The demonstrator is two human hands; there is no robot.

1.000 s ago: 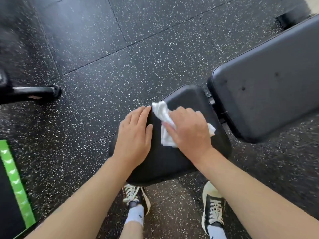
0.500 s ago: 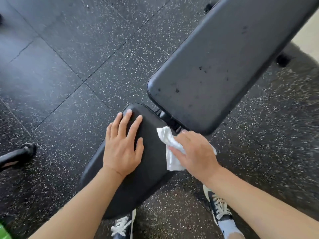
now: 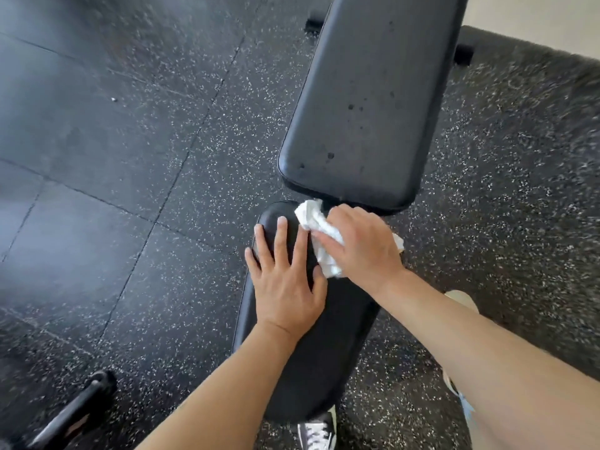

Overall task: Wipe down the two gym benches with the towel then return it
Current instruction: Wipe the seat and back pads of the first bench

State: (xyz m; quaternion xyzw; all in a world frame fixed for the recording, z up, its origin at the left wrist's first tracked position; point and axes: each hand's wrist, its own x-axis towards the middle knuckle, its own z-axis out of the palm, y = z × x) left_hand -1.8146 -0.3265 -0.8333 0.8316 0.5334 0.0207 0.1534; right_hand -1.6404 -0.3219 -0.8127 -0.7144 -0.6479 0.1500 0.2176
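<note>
Towel shifted up the seat pad, against back pad.

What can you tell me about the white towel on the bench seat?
The towel is white, small and crumpled into a wad, looking like thin cloth or paper. The right hand grips it and presses it onto the far end of the black seat pad, beside the left hand. A corner sticks out past the right hand.
</note>
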